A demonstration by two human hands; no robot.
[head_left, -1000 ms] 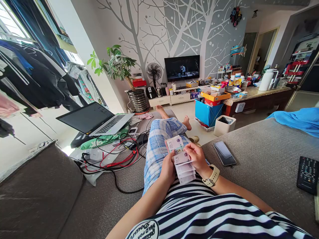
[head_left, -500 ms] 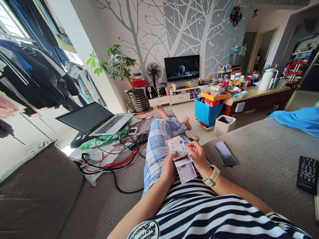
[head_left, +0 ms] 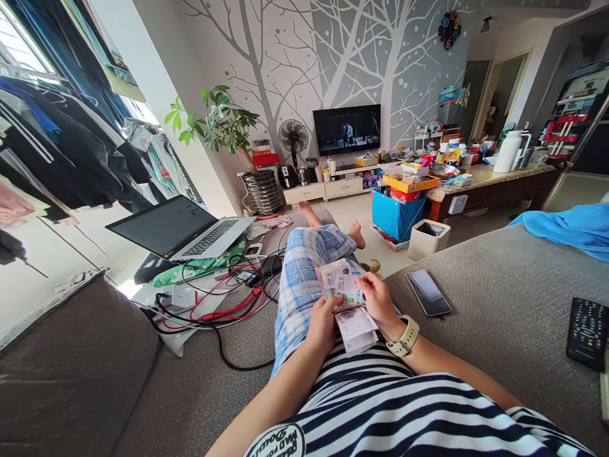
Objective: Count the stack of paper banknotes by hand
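A small stack of pale purple banknotes (head_left: 339, 279) is held over my lap. My left hand (head_left: 324, 322) grips the stack from its lower left, thumb lying across the front. With its fingertips pinched at the stack's right edge, my right hand (head_left: 379, 297) holds the top note; a beige-strapped watch (head_left: 403, 336) is on that wrist. Below the stack, a few notes (head_left: 356, 324) hang folded down toward my striped shirt (head_left: 380, 381). Their lower ends fan slightly apart. The fingers under the stack are hidden.
Right of my legs, a phone (head_left: 428, 292) and a remote control (head_left: 588, 333) lie on the grey sofa (head_left: 495, 317). To the left are a laptop (head_left: 190, 230) and tangled red and black cables (head_left: 233, 304). A white bin (head_left: 429, 240) stands beside a blue box (head_left: 397, 214).
My right fingers have shifted slightly left and down along the stack's top note. More notes now hang below, their ends spread wider. The rest of the scene has stayed the same.
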